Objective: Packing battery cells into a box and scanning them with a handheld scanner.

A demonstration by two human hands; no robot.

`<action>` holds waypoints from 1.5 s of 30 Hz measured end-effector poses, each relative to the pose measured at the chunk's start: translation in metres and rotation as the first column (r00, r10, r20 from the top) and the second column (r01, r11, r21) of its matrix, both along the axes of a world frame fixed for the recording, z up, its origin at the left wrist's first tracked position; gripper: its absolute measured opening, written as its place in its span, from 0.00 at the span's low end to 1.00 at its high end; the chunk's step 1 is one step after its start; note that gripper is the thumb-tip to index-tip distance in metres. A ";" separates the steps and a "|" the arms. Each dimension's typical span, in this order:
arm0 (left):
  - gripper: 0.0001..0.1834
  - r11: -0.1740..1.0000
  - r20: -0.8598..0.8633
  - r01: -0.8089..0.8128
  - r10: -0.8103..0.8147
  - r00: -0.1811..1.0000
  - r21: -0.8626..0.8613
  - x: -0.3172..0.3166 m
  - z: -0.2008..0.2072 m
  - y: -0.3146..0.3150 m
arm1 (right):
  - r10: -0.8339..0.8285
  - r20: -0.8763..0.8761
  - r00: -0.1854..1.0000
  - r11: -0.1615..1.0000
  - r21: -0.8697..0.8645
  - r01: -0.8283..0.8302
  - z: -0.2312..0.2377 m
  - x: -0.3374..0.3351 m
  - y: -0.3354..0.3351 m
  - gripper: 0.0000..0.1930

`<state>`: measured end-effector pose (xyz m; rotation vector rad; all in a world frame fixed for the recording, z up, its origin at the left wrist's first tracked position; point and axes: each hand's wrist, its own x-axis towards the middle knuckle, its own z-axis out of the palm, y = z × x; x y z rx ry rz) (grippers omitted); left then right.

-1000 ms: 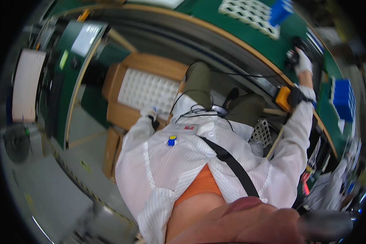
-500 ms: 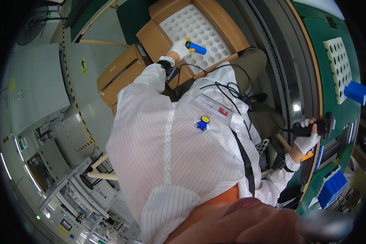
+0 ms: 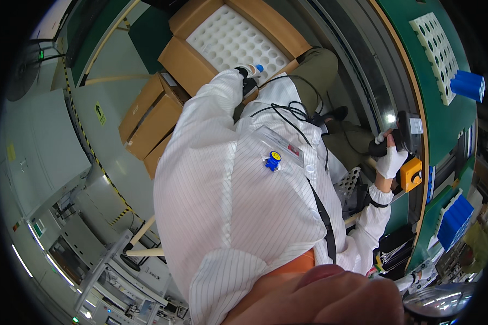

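Note:
My left hand [image 3: 249,70], in a white glove, is at the near edge of an open cardboard box [image 3: 184,62]. It is closed round a blue cylindrical cell [image 3: 259,68], of which only one end shows past the fingers. Beneath it, a white foam tray [image 3: 230,38] full of round holes fills the box. Out to the right, my gloved right hand [image 3: 390,161] grips the handle of a black handheld scanner [image 3: 409,134] close to the bench edge. A black cable [image 3: 295,112] lies across my lap.
On the green bench [image 3: 401,32] at right is a white holed rack [image 3: 436,54] with several blue cells [image 3: 468,85] beside it. An orange button box [image 3: 411,174] sits near my right hand. More blue cells [image 3: 454,222] stand lower right. Closed cartons [image 3: 152,116] are at left.
My left hand has drawn nearer my body with the blue cell, which now mostly hides behind the fingers. My right hand has moved left with the scanner, and the scanner has turned.

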<state>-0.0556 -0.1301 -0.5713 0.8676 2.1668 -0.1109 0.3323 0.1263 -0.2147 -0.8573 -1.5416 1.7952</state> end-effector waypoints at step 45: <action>0.29 -0.109 -0.217 0.210 -0.055 0.975 0.972 0.185 0.363 0.231 | 0.104 0.195 0.975 0.981 -0.183 -0.069 0.078 0.016 -0.003 0.07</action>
